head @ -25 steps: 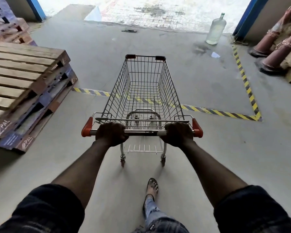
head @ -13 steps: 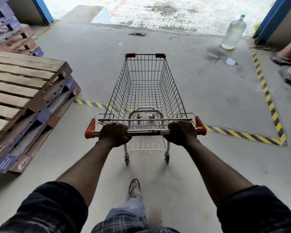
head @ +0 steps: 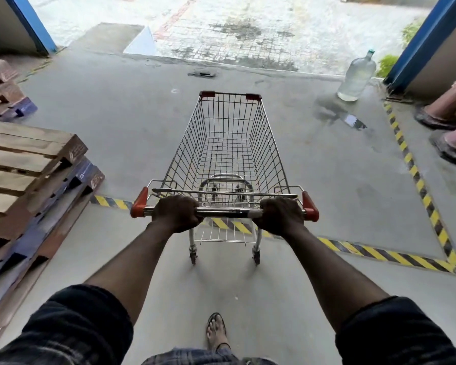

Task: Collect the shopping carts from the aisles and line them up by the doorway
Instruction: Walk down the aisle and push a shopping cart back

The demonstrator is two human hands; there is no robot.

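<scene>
Both arms reach forward, nearly straight, with dark sleeves ending near the elbows. The left hand (head: 177,213) and right hand (head: 279,216) each curl, knuckles up, around the cart handle (head: 227,213), well apart. One sandalled foot (head: 216,331) shows below.

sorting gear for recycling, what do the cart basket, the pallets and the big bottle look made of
Cart basket: shiny metal wire, glinting thin grid. Pallets: rough bare wood, visible grain, some boards painted blue. Bottle: clear, probably plastic; glass cannot be ruled out.

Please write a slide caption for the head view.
Left hand and right hand grip the empty cart over striped tape, facing the doorway.
</scene>
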